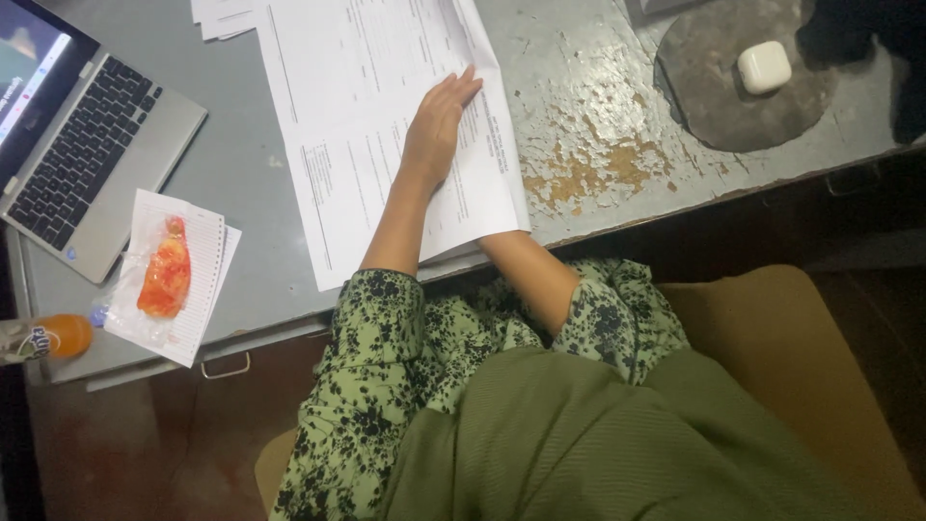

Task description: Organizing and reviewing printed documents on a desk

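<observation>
I'm seeing left hand [439,121] lying flat, fingers [465,85] together, on large white printed paper sheet [386,145] running lengthwise away across grey worktop [241,183]; right hand hidden beneath.

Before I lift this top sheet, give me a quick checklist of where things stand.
1. Left hand flat on the large printed sheet: ok.
2. Right hand in sight: not ok, hidden under the sheet's lower right corner.
3. Sheet wholly on the desk: not ok, the corner overhangs the front edge.
4. Laptop clear of the sheet: ok.
5. Orange snack packet apart from the sheet: ok.
</observation>
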